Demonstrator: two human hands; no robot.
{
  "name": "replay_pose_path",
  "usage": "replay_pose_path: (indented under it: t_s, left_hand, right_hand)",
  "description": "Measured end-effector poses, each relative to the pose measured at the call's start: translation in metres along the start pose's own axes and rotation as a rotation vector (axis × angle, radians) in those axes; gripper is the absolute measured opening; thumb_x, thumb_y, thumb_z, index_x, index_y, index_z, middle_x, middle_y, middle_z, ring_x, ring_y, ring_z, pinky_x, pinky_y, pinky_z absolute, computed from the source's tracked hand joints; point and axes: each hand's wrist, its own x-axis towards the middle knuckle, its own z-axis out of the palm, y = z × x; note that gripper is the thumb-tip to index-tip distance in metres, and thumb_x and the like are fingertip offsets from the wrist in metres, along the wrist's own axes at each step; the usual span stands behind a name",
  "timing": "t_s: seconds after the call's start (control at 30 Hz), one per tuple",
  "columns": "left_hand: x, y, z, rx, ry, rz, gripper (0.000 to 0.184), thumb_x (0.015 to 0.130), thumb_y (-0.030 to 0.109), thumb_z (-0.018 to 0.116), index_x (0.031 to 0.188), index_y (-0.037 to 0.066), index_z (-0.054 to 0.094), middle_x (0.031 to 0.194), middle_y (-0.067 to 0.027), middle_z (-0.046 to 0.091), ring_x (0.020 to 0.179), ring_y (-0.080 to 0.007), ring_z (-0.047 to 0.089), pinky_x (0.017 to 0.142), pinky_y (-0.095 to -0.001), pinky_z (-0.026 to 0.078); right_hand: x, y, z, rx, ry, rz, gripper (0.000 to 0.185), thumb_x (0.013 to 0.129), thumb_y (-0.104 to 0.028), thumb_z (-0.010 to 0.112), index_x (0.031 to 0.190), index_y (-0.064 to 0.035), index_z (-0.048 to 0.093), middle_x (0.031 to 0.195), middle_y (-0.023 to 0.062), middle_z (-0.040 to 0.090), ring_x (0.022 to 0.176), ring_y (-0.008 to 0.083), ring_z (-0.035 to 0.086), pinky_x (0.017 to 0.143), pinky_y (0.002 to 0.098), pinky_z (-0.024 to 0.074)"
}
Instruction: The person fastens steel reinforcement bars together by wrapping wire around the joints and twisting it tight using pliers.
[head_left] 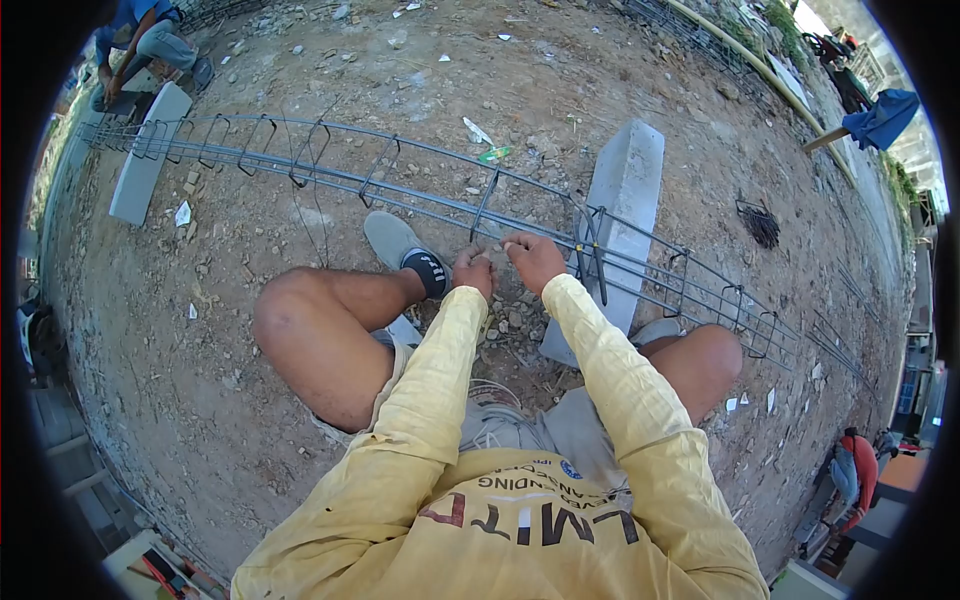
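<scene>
Rebar cage (420, 197), two hands (474, 271) (535, 260), two blocks (630, 175) (140, 190)

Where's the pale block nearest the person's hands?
In the head view, the pale block lies right of centre, crossing beneath the steel cage, just right of the right hand.

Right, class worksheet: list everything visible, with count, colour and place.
Rebar cage: one, dark grey, across the view
Blocks: two, pale grey, beneath the cage
Tool: one, dark, on cage by right block
Wire bundle: one, dark, ground right
Loose rods: several, dark, far right
Pole: one, yellowish, upper right
Cloth: one, blue, upper right
Scraps: many, mostly white, on ground
Other people: two, blue top upper left, red lower right
Left hand, right hand: one each, bare, near cage
Shoes: two, grey, near cage
Shirt: one, yellow, bottom centre
</scene>
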Motion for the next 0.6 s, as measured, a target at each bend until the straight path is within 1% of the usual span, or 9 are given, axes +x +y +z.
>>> replay_pose_path:
  t_s: [0.1,0.2,0.3,0.4,0.5,0.6]
  left_hand:
    - [0.000,0.001,-0.003,-0.037,-0.001,-0.075,0.030,0.093,0.012,0.050,0.123,0.009,0.053,0.071,-0.0029,0.056,0.048,-0.0120,0.048,0.040,-0.0299,0.041]
    - [-0.006,0.009,-0.007,0.003,-0.027,-0.090,0.026,0.093,0.013,0.049,0.118,0.009,0.057,0.069,-0.0018,0.053,0.047,-0.0124,0.047,0.040,-0.0309,0.042]
    - [-0.016,0.021,-0.010,0.154,0.014,-0.048,0.022,0.093,0.018,0.052,0.112,0.011,0.061,0.067,-0.0013,0.052,0.046,-0.0124,0.047,0.041,-0.0315,0.045]
    - [-0.018,0.023,-0.009,0.158,0.069,-0.087,0.020,0.092,0.024,0.057,0.108,0.012,0.062,0.062,-0.0011,0.050,0.045,-0.0127,0.047,0.042,-0.0321,0.047]
    - [-0.007,0.018,-0.018,0.070,0.043,-0.135,0.021,0.092,0.028,0.058,0.106,0.013,0.063,0.059,-0.0010,0.049,0.045,-0.0134,0.049,0.042,-0.0328,0.048]
    - [-0.003,0.022,-0.028,0.321,-0.009,-0.087,0.019,0.092,0.028,0.058,0.104,0.013,0.062,0.059,-0.0001,0.048,0.045,-0.0135,0.048,0.043,-0.0327,0.048]
  right_hand:
    - [0.000,0.019,0.021,0.028,0.061,-0.068,0.030,0.089,-0.021,0.057,0.110,-0.0027,0.068,0.094,0.0144,0.069,0.084,0.0203,0.063,0.079,0.0327,0.0477]
    - [-0.005,0.022,0.031,0.119,0.086,-0.078,0.031,0.089,-0.022,0.056,0.111,-0.0032,0.068,0.096,0.0144,0.069,0.086,0.0200,0.063,0.080,0.0327,0.0471]
    - [-0.010,0.017,0.031,0.150,0.044,-0.081,0.029,0.089,-0.022,0.054,0.110,-0.0062,0.067,0.109,0.0175,0.067,0.104,0.0333,0.063,0.091,0.0384,0.0472]
    - [-0.011,0.016,0.033,0.081,0.065,-0.146,0.031,0.090,-0.022,0.056,0.112,-0.0034,0.067,0.107,0.0153,0.069,0.098,0.0255,0.065,0.087,0.0341,0.0473]
    - [-0.010,0.014,0.033,0.092,0.009,-0.140,0.031,0.090,-0.022,0.056,0.112,-0.0033,0.067,0.111,0.0149,0.068,0.103,0.0278,0.064,0.090,0.0349,0.0470]
    - [-0.011,0.011,0.033,0.072,-0.021,-0.159,0.031,0.090,-0.022,0.055,0.112,-0.0029,0.066,0.113,0.0154,0.067,0.104,0.0296,0.064,0.092,0.0361,0.0465]
